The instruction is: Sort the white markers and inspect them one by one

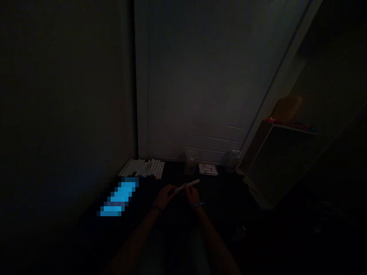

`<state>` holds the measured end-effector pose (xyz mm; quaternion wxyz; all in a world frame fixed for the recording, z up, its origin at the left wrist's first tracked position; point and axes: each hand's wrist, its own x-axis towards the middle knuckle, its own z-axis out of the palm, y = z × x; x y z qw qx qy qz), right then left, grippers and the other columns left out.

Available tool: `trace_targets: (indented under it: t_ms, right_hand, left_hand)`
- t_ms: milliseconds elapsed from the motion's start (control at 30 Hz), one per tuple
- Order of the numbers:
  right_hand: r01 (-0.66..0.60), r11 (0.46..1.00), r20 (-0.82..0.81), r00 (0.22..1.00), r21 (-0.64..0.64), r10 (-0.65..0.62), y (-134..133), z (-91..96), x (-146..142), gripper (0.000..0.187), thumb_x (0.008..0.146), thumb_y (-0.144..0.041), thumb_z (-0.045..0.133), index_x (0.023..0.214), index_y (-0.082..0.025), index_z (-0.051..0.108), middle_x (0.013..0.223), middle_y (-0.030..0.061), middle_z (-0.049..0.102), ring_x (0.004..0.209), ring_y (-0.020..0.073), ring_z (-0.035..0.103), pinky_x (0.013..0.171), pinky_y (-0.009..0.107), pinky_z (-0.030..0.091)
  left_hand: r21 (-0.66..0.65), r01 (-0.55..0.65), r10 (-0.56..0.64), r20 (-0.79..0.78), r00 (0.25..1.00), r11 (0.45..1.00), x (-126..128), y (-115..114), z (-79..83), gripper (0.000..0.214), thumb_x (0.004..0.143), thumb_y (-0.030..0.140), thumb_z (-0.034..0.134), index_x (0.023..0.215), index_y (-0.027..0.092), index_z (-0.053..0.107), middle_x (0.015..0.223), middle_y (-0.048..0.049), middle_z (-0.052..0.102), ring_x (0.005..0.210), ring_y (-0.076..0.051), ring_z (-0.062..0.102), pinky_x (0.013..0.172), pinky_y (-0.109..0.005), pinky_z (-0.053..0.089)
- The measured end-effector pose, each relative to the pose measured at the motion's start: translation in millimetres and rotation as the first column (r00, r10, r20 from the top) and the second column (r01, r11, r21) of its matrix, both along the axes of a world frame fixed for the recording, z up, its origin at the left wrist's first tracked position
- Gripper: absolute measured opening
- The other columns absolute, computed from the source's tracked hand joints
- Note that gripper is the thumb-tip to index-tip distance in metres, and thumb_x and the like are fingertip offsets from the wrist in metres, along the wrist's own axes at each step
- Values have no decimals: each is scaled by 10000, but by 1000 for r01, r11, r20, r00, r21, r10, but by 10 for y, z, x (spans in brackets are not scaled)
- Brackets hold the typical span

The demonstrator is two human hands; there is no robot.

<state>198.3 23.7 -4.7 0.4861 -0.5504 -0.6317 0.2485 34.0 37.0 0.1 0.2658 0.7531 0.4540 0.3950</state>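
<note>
White, slim and tipped with yellow-green at its far end, a marker pen sits between the two hands in the head view, to the right of the row of white markers and nearer the person than that row. Its long axis runs slantwise: the yellow-green tip points away and to the right, the other end back toward the left hand. That hand is the nearer one to the row; its fingers close around the pen's near end. The right hand pinches the pen around its middle, leaving the tipped end free beyond the fingers. Both forearms reach forward over the dark worktop and converge, with the wrists bent slightly inward; a pale band circles the right wrist. Right of the row stand a clear container and, beyond it, a flat marker pack. A pixelated blue patch shows just nearer than the row. Dimness hides the exact finger contacts.
</note>
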Motion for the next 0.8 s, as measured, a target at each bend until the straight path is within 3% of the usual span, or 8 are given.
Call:
trace_targets:
  t_ms: [233,333,433,567,800]
  right_hand:
    - [20,1000,-130,991,-15,-22,38,-59,13,480,809,-530,344,616,-169,595,551,22,580,530,125,525,505,213,366]
    - [22,1000,-242,970,-9,-24,47,-46,17,416,782,-520,401,703,-173,616,573,11,583,531,126,515,501,217,369]
    - [91,996,-423,903,11,-78,62,-16,53,354,750,-492,471,873,-185,597,623,-8,580,550,117,509,513,210,382]
    - [149,989,-610,783,-11,-125,93,-5,127,340,746,-473,482,925,-191,547,614,-28,553,517,96,482,497,197,379]
    - [159,986,-589,793,-46,-156,104,-19,140,317,741,-491,472,837,-196,538,589,-33,549,503,94,475,499,198,374]
  left_hand:
    - [-43,-2,4,51,999,999,27,-54,76,340,721,458,486,874,184,618,815,-22,619,744,-153,542,703,-258,424]
    - [-67,3,0,52,999,998,29,-85,108,363,737,484,444,855,186,614,790,-11,629,736,-155,548,694,-249,423]
    - [-64,-42,46,54,997,997,25,-89,112,385,763,488,395,867,192,618,818,-18,644,772,-166,559,726,-256,416]
    - [-67,-119,125,99,987,991,9,-58,84,427,769,494,373,891,172,627,837,-40,653,782,-187,571,713,-264,410]
    - [-103,-144,154,93,984,984,-21,-53,81,499,776,549,323,632,149,584,548,8,543,554,-136,475,512,-224,334]
